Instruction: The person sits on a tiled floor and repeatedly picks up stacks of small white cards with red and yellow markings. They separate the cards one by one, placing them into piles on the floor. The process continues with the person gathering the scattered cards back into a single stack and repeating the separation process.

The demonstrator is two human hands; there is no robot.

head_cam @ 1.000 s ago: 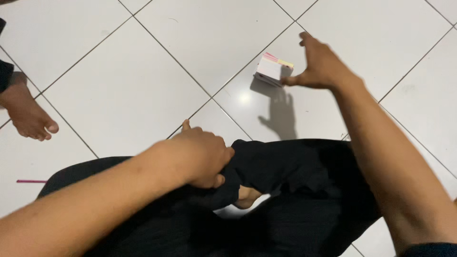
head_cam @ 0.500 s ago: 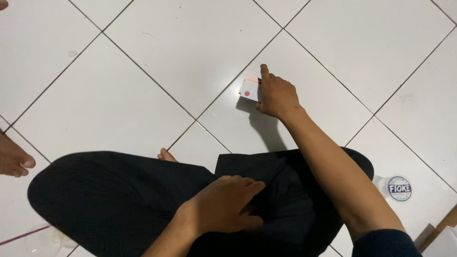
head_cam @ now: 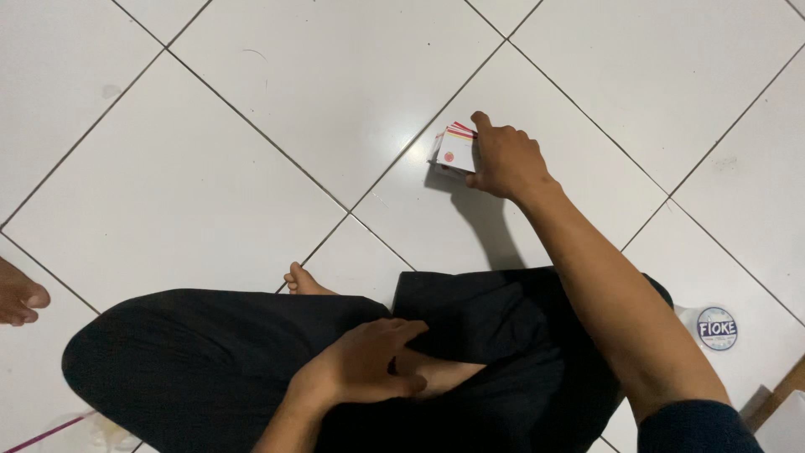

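I sit cross-legged in black trousers (head_cam: 210,352) on a white tiled floor (head_cam: 251,151). My right hand (head_cam: 501,159) reaches forward and grips a small stack of white cards (head_cam: 454,151) with red and pink edges, held just above or on the tile. My left hand (head_cam: 369,365) rests on my lap near my ankle, fingers loosely curled with nothing in them. My bare toes (head_cam: 300,281) stick out from under my left knee.
Another person's bare foot (head_cam: 18,294) shows at the left edge. A round blue-and-white sticker on a white piece (head_cam: 715,327) lies at the right near my knee. A thin pink stick (head_cam: 46,434) lies at the bottom left. A brown and white object (head_cam: 784,411) sits at the bottom right corner.
My right hand went from fingertips on the cards to closing around the stack. My left hand slid from my left knee to the middle of my lap. The camera view shifted.
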